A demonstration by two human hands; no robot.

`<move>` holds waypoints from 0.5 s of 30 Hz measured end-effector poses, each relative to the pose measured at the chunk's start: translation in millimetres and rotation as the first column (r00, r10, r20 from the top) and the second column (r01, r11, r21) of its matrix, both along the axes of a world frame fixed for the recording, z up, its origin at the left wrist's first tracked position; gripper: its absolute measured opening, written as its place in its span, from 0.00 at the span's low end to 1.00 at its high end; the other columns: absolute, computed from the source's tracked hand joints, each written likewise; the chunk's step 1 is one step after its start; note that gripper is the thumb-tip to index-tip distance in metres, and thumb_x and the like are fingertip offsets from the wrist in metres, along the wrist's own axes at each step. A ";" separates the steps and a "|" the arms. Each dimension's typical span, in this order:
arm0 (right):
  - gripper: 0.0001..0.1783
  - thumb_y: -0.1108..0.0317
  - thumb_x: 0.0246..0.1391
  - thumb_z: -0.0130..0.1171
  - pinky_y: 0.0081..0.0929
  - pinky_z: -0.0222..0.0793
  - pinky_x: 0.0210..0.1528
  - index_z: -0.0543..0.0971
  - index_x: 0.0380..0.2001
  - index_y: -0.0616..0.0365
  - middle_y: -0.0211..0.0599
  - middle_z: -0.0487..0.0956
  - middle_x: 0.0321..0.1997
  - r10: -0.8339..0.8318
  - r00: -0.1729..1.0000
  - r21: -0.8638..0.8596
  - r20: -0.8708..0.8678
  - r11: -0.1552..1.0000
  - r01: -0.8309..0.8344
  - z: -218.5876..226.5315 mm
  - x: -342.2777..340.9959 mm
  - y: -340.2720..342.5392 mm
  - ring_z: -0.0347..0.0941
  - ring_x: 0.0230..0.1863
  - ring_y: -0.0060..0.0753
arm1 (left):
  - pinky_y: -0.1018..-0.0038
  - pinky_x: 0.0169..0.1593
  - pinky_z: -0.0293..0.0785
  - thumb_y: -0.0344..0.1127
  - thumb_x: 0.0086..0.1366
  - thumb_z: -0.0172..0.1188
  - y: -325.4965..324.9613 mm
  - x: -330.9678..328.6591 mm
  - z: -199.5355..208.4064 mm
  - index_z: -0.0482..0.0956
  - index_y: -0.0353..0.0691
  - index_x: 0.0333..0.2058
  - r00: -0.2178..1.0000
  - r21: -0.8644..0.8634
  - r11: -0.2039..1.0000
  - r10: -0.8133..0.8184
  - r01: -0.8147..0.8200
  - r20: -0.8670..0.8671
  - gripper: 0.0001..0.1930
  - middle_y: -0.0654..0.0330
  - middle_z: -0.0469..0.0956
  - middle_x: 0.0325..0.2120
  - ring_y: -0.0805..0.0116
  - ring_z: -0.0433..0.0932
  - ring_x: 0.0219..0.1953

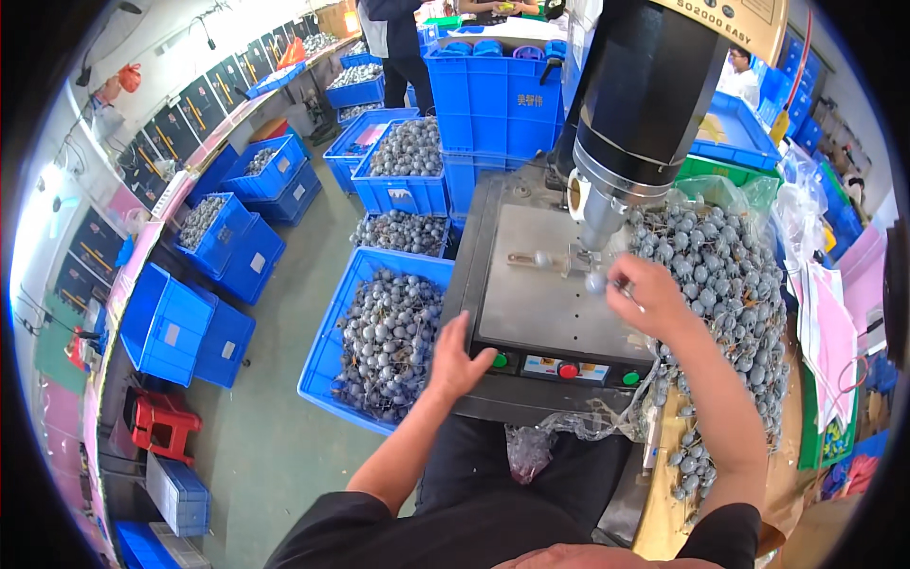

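My right hand [652, 302] is closed in a pinch beside the metal fixture [580, 260], under the tip of the welding machine's horn [603, 218]. A small shiny piece shows between its fingers, too small to name. Right at its fingertips is a round grey ball [595, 283]; I cannot tell whether the fingers hold it. My left hand [455, 362] is at the left front corner of the machine base, fingers stretched out and thumb beside the green button [500, 360]. It holds nothing.
Grey balls with thin stems [716, 275] are heaped on the bench at right. A blue crate [318, 365] of similar balls stands left of the machine, with several blue crates behind. A red button [568, 371] sits on the front panel. A red stool [166, 422] is at far left.
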State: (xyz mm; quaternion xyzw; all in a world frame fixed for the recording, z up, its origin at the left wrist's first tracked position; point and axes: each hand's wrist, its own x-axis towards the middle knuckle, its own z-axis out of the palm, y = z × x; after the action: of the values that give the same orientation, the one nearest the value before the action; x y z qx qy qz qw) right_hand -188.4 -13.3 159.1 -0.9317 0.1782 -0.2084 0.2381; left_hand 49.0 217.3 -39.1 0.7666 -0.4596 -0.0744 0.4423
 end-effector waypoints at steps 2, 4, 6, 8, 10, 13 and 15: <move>0.09 0.69 0.51 0.63 0.32 0.73 0.33 0.76 0.32 0.62 0.43 0.80 0.28 -0.063 0.988 -0.069 0.142 0.995 0.073 -29.1 22.2 -19.0 0.79 0.28 0.38 | 0.57 0.67 0.63 0.44 0.53 0.70 -16.2 -14.2 -16.8 0.59 0.33 0.68 0.994 -0.113 0.994 -0.001 -0.012 -0.113 0.46 0.41 0.68 0.60 0.45 0.67 0.64; 0.09 0.69 0.52 0.63 0.33 0.73 0.34 0.76 0.33 0.62 0.42 0.80 0.27 -0.109 0.978 -0.044 0.176 0.992 0.119 -59.3 31.6 -37.0 0.79 0.28 0.38 | 0.57 0.67 0.63 0.44 0.53 0.70 -16.0 -16.7 -20.9 0.59 0.33 0.68 0.994 -0.105 0.994 0.008 -0.020 -0.113 0.47 0.41 0.68 0.60 0.45 0.67 0.64; 0.09 0.68 0.52 0.63 0.33 0.74 0.34 0.76 0.33 0.62 0.42 0.80 0.27 -0.153 0.965 -0.017 0.211 0.987 0.160 -84.5 36.9 -52.6 0.79 0.28 0.38 | 0.57 0.67 0.63 0.44 0.53 0.70 -16.8 -17.5 -20.8 0.59 0.34 0.68 0.993 -0.097 0.995 0.020 -0.031 -0.113 0.47 0.41 0.68 0.60 0.44 0.67 0.63; 0.09 0.68 0.53 0.63 0.34 0.74 0.35 0.78 0.34 0.62 0.43 0.82 0.27 -0.286 0.940 0.030 0.184 0.958 0.286 -102.9 39.8 -60.6 0.80 0.29 0.38 | 0.57 0.66 0.63 0.44 0.53 0.70 -16.9 -17.4 -20.2 0.59 0.34 0.68 0.996 -0.109 0.993 0.031 -0.041 -0.086 0.47 0.42 0.69 0.59 0.44 0.68 0.63; 0.10 0.67 0.53 0.63 0.35 0.75 0.35 0.79 0.34 0.62 0.43 0.82 0.27 -0.328 0.926 0.079 0.189 0.945 0.319 -111.6 41.1 -68.3 0.81 0.30 0.38 | 0.57 0.67 0.62 0.44 0.52 0.71 -17.7 -17.4 -19.6 0.59 0.34 0.67 0.995 -0.106 0.994 0.029 -0.040 -0.100 0.47 0.43 0.68 0.60 0.44 0.67 0.63; 0.10 0.67 0.52 0.64 0.34 0.75 0.36 0.80 0.34 0.62 0.44 0.83 0.28 -0.387 0.900 0.143 0.200 0.920 0.364 -121.3 45.1 -71.8 0.82 0.31 0.39 | 0.57 0.67 0.62 0.44 0.52 0.70 -16.6 -18.8 -19.4 0.60 0.33 0.67 0.995 -0.104 0.994 0.033 -0.044 -0.098 0.47 0.43 0.68 0.60 0.44 0.67 0.63; 0.11 0.66 0.51 0.64 0.34 0.75 0.37 0.81 0.34 0.63 0.45 0.84 0.28 -0.403 0.890 0.157 0.212 0.913 0.376 -122.4 49.5 -72.6 0.82 0.32 0.39 | 0.57 0.66 0.63 0.44 0.52 0.69 -17.3 -18.2 -20.0 0.60 0.34 0.68 0.996 -0.109 0.993 0.040 -0.049 -0.081 0.46 0.42 0.69 0.59 0.44 0.68 0.63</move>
State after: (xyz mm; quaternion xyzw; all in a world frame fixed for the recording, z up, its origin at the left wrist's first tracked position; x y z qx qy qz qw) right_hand -138.9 -86.0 36.7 -0.8301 0.3429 -0.3525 0.2630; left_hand 30.8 199.9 -59.0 0.7474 -0.4280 -0.0689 0.5035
